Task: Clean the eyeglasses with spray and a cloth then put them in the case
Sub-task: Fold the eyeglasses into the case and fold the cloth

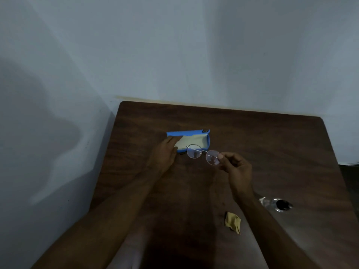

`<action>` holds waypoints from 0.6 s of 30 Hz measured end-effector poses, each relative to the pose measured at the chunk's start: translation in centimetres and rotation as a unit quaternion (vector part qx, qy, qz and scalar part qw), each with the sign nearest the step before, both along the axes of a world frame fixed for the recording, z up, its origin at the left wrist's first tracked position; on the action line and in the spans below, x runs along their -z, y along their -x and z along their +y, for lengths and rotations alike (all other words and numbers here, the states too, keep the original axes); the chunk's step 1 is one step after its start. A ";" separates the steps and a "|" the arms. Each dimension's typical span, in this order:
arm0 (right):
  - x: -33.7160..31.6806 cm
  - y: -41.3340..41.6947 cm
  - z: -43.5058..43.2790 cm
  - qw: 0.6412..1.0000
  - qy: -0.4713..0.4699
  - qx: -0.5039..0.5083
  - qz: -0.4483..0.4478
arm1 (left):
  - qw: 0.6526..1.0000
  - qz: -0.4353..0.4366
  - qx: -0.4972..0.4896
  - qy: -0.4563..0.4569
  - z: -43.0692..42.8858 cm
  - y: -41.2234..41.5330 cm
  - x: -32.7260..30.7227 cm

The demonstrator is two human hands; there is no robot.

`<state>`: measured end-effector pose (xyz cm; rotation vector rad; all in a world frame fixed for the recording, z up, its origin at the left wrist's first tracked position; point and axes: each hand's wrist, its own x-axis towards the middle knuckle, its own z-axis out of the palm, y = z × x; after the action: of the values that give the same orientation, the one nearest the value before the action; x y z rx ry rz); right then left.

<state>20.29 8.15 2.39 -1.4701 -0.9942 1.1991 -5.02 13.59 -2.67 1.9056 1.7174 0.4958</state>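
Down at the bottom edge, the left forearm (108, 210) and the right forearm (272, 230) stretch out over a dark wooden table (272, 152), and we're looking at the business end now. Right hand (236, 168) has the eyeglasses (203, 155), thumb and forefinger pinched together on the outer rim of one round lens, the other fingers curled loosely behind. Thin metal frame, held up off the table, tilted, and one slim temple arm shows as a line across the far lens. That far lens sits right over the near edge of the case (194, 141) as we see it; whether it touches, I can't tell. Blue case, lying open on the table towards the far side, pale lining facing up. Left hand (165, 154) is on its left end, fingers laid out fairly straight on the lining and edge, pressing on it rather than wrapping round it. Closer in, just beside the right forearm, a small yellow cloth (233, 222) lies crumpled on the wood, nobody touching it. Off to the right, well apart from the case, the spray bottle (277, 204): clear, dark top, too blurred to say how it lies. Pale wall (174, 55) behind the table.
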 end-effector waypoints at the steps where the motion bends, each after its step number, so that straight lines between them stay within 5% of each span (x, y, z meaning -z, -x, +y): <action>1: 0.2 0.0 0.4 1.000 -0.001 -0.001 -0.001 | 1.000 -0.001 0.009 -0.002 0.5 0.2 -0.1; 18: 3.5 2.5 6.5 0.986 0.031 -0.017 -0.164 | 0.994 -0.011 0.090 0.061 3.3 2.2 -0.5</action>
<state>17.84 14.66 -1.16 -1.7436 -1.2137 1.0399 -7.24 16.91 -2.20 1.9365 1.5069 0.3348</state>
